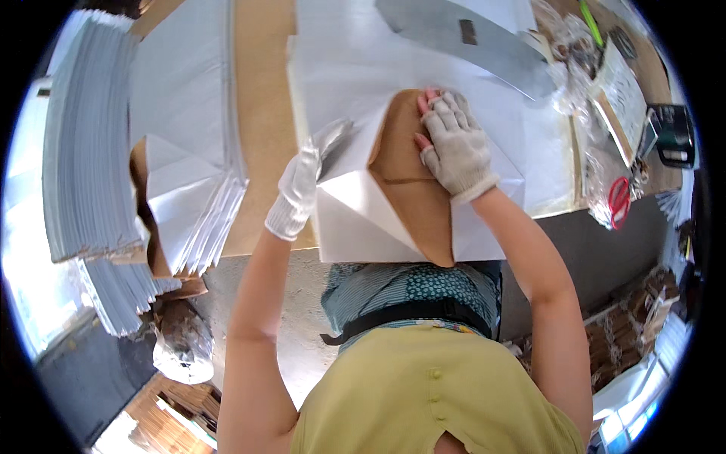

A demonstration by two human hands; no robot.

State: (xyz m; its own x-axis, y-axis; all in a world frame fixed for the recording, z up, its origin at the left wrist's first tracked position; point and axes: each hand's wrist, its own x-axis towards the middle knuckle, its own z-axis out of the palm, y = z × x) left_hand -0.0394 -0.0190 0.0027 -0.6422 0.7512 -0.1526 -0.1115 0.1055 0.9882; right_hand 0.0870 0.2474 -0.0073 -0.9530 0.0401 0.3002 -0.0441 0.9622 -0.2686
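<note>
A paper bag end (359, 216), white outside, lies folded on the work table in front of me. Its diamond-shaped opening shows brown inner paper (397, 144). My right hand (457, 144), in a white glove with bare fingertips, rests flat on the brown paper and the white fold beside it. At the bag's left edge is my left hand (302, 181), also gloved, tilted on its side with fingers stretched along the white paper. It grips nothing that I can see.
A grey metal plate (499, 57) with a slot lies beyond the bag. Tall stacks of white paper (87, 144) and folded bags (185, 200) stand at left. Red-handled scissors (618, 203), clear plastic and a dark green tool (673, 136) lie at right. A plastic bag (184, 348) sits below left.
</note>
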